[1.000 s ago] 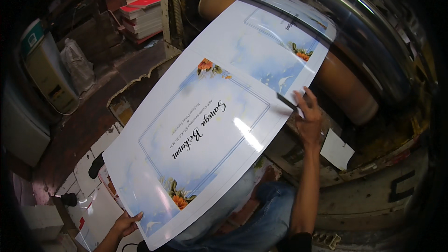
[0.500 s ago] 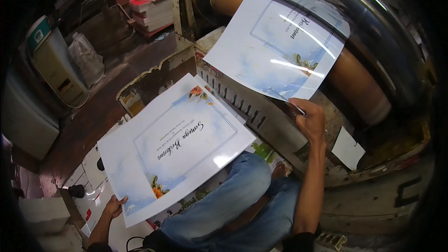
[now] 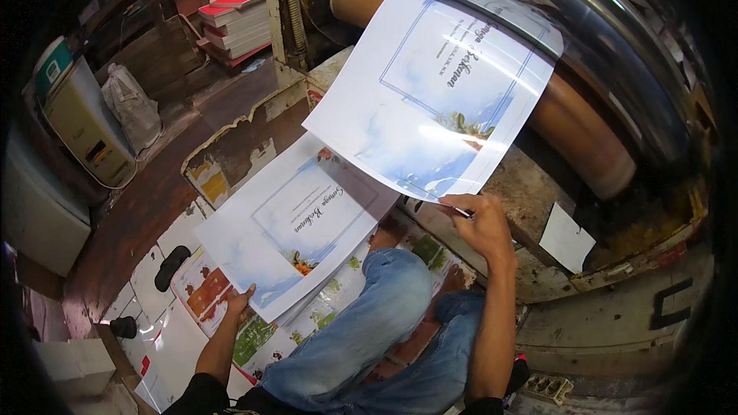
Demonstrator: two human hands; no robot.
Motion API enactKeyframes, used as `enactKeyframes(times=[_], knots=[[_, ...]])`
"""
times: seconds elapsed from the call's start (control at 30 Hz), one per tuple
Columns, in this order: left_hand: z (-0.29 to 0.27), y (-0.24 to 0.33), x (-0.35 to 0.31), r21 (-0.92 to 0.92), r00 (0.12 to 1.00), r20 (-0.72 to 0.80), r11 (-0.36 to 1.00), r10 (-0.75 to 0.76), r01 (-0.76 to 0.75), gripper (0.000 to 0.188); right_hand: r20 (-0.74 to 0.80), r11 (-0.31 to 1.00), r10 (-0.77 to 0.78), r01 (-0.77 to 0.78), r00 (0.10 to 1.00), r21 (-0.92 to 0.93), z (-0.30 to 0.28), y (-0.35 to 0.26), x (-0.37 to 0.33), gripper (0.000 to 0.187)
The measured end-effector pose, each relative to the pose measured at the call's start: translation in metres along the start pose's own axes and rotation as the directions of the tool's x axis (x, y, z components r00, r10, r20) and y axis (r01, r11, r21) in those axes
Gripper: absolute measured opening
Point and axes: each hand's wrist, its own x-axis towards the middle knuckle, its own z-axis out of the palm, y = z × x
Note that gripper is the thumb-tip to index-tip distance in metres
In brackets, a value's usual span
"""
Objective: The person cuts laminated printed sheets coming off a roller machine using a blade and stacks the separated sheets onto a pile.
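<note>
A printed paper sheet (image 3: pixel 361 146) with a blue frame and flowers comes out curved from under the roller of a machine at the upper right. My right hand (image 3: pixel 486 227) is closed at its near edge, pinching it, with a slim pen-like tool (image 3: pixel 461 212) also between the fingers. A second glossy sheet of the same print (image 3: pixel 269 219) lies lower left, over my knee, apparently with more sheets under it. My left hand (image 3: pixel 238 304) grips its near left corner, thumb on top. The hanging sheet overlaps this one's far right corner.
A shiny metal roller (image 3: pixel 615 38) and a brown roll (image 3: pixel 588 134) run along the right. A small white card (image 3: pixel 566 238) rests on the machine's ledge. Stacked books with red covers (image 3: pixel 238 19) stand far back. A black sandal-like object (image 3: pixel 172 267) lies on the left.
My right hand has come toward me with the sheet's edge, and more of the sheet is out of the roller. My left hand has moved right and the lower sheet has shifted with it.
</note>
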Motion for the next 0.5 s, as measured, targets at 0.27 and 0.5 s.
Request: enactKeyframes(times=[0.27,0.5], knots=[[0.042,0.003,-0.016,0.787,0.796,-0.195,0.576,0.573,-0.222,0.105,0.179,0.976,0.044,-0.080,0.983,0.200,-0.005,-0.023,0.002,0.020],[0.083,-0.027,-0.043,0.975,0.961,0.040,0.198,0.275,-0.097,0.152,0.479,0.916,-0.029,-0.168,0.877,0.364,-0.001,-0.043,0.009,0.022]])
